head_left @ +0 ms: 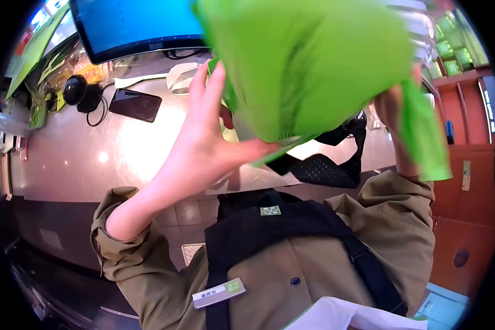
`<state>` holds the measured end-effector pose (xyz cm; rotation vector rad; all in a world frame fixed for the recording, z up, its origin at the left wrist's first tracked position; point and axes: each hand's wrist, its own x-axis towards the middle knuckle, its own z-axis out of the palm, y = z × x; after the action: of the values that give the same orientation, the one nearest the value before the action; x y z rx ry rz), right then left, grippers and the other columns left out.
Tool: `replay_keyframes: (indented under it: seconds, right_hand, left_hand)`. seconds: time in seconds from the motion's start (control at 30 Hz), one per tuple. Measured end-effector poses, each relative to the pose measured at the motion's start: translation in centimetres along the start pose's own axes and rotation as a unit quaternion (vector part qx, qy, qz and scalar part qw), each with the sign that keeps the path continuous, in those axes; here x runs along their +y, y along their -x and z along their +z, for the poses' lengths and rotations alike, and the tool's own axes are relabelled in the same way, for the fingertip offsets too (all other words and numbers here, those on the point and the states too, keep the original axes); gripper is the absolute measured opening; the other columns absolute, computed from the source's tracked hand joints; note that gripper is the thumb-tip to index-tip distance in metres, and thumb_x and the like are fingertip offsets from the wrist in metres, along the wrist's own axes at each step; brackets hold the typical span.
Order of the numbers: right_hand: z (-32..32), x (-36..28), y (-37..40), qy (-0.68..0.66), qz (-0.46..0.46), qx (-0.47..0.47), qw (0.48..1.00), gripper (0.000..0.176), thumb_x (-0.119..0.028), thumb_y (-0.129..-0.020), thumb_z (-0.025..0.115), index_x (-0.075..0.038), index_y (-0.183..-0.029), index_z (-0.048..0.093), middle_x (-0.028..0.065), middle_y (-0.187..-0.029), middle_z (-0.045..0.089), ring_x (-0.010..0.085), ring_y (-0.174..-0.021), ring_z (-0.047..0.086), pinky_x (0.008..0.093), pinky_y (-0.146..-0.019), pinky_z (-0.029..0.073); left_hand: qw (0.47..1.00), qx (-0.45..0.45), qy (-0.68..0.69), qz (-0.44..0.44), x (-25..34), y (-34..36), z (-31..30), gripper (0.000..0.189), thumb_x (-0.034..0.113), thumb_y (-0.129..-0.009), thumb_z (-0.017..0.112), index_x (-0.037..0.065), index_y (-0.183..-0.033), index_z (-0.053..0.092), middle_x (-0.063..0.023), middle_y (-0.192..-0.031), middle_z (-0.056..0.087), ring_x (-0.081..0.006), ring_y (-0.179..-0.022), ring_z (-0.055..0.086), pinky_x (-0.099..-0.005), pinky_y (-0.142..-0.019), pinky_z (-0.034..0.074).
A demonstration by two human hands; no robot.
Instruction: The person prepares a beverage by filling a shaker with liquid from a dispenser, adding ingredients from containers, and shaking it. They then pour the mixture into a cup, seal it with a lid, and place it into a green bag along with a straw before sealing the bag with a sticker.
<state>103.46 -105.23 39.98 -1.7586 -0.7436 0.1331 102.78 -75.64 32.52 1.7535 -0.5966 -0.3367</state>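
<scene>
A bright green plastic bag [313, 66], bulging and blurred by motion, is held up before me over the metal counter. My left hand [203, 132] grips its lower left side, the thumb along the bottom edge and the fingers up the side. Partly hidden behind the bag's right side, my right hand [389, 107] holds it there, with a green flap [423, 132] hanging beside the wrist. The bag's contents do not show. Below it lies a black perforated strap [330, 168] near the counter's front edge.
A phone [135, 104] lies on the steel counter [82, 165], near a black round-headed device [76, 91] with a cable. A monitor [137, 27] stands behind. Packaged items line the far left, and reddish-brown cabinets [462, 192] stand on the right.
</scene>
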Motion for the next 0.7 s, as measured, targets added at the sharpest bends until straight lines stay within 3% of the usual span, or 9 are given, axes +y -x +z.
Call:
replay_keyframes:
  seconds: [0.07,0.1,0.2,0.33,0.43,0.5,0.6,0.67,0.7]
  right_hand:
    - [4.1,-2.4,-1.2,0.327,0.074,0.045,0.941,0.021,-0.006,-0.079,0.056,0.000,-0.099,0.060,0.0096,-0.079,0.065,0.0175,-0.071,0.063,0.0268,-0.064,0.047]
    - [4.0,-1.9,-1.7,0.376,0.022,-0.016,0.926,0.025,-0.001,-0.075,0.057,-0.002,-0.100,0.060,0.0135,-0.079,0.063,0.0212,-0.071,0.064,0.0283,-0.063,0.048]
    - [5.4,-1.8,-4.2,0.429,0.042,-0.158,0.888,0.026,-0.006,-0.070,0.058,-0.003,-0.096,0.062,0.0139,-0.077,0.063,0.0296,-0.071,0.062,0.0343,-0.061,0.049]
    - [8.5,2.2,-6.3,0.579,0.083,-0.364,0.725,0.038,-0.014,-0.071,0.058,-0.001,-0.107,0.056,0.0164,-0.073,0.061,0.0319,-0.072,0.062,0.0364,-0.064,0.050]
    - [9.1,6.7,-4.4,0.512,0.113,-0.406,0.749,0.061,-0.012,-0.076,0.054,-0.004,-0.132,0.028,0.0252,-0.106,0.050,0.0335,-0.076,0.060,0.0385,-0.066,0.049]
    - [8.5,2.0,-6.6,0.469,0.199,-0.451,0.733,0.064,-0.019,-0.079,0.056,-0.004,-0.133,0.025,0.0262,-0.113,0.045,0.0357,-0.082,0.059,0.0406,-0.069,0.048]
    - [1.0,-2.6,-3.5,0.375,-0.169,-0.196,0.890,0.052,-0.020,-0.082,0.057,-0.007,-0.127,0.037,0.0161,-0.107,0.053,0.0309,-0.082,0.059,0.0372,-0.070,0.048]
    - [-6.8,-6.4,-0.3,0.319,-0.015,-0.035,0.947,0.034,-0.014,-0.082,0.057,-0.006,-0.115,0.053,0.0075,-0.099,0.061,0.0156,-0.077,0.060,0.0264,-0.070,0.047]
    - [-11.8,-6.9,1.7,0.403,-0.029,0.075,0.912,0.029,-0.016,-0.083,0.057,-0.005,-0.109,0.057,0.0054,-0.093,0.063,0.0111,-0.072,0.058,0.0248,-0.068,0.046]
  left_hand:
    - [0.996,0.060,0.041,0.042,-1.1,-0.1,-0.3,0.086,0.012,-0.062,0.066,0.006,-0.135,0.021,-0.0226,-0.135,0.019,-0.0314,-0.117,0.032,-0.0322,-0.080,0.041]
    - [0.997,0.064,-0.003,0.050,-1.5,0.2,-0.2,0.084,0.010,-0.064,0.064,0.008,-0.136,0.021,-0.0176,-0.135,0.021,-0.0247,-0.114,0.034,-0.0276,-0.075,0.040]
    - [0.999,0.035,0.022,-0.002,-0.1,0.3,1.4,0.080,0.008,-0.066,0.057,0.012,-0.138,0.021,-0.0159,-0.140,0.017,-0.0189,-0.113,0.035,-0.0231,-0.072,0.038]
    - [0.994,0.095,-0.033,0.030,-1.3,-0.2,1.7,0.078,0.002,-0.064,0.050,0.009,-0.137,0.023,-0.0134,-0.139,0.019,-0.0125,-0.096,0.041,-0.0197,-0.065,0.037]
    - [0.994,0.093,-0.045,0.045,-1.2,-0.2,2.1,0.075,0.000,-0.065,0.048,0.008,-0.136,0.026,-0.0099,-0.140,0.020,-0.0099,-0.089,0.042,-0.0188,-0.064,0.036]
    - [0.997,0.071,-0.019,0.011,0.3,-0.1,2.1,0.072,0.004,-0.068,0.050,0.005,-0.135,0.025,-0.0189,-0.138,0.016,-0.0296,-0.123,0.028,-0.0331,-0.092,0.035]
    - [0.993,0.063,-0.053,0.085,-0.5,0.3,2.4,0.064,0.002,-0.070,0.054,0.007,-0.131,0.035,-0.0188,-0.137,0.023,-0.0300,-0.128,0.025,-0.0363,-0.101,0.026]
    - [0.985,0.088,-0.137,0.060,1.0,0.3,2.9,0.059,0.001,-0.071,0.055,0.007,-0.127,0.041,-0.0174,-0.136,0.025,-0.0277,-0.121,0.035,-0.0330,-0.092,0.037]
    - [0.986,0.082,-0.140,-0.039,2.6,0.3,3.0,0.052,-0.001,-0.075,0.052,0.006,-0.125,0.043,-0.0151,-0.132,0.033,-0.0235,-0.110,0.045,-0.0291,-0.085,0.041]
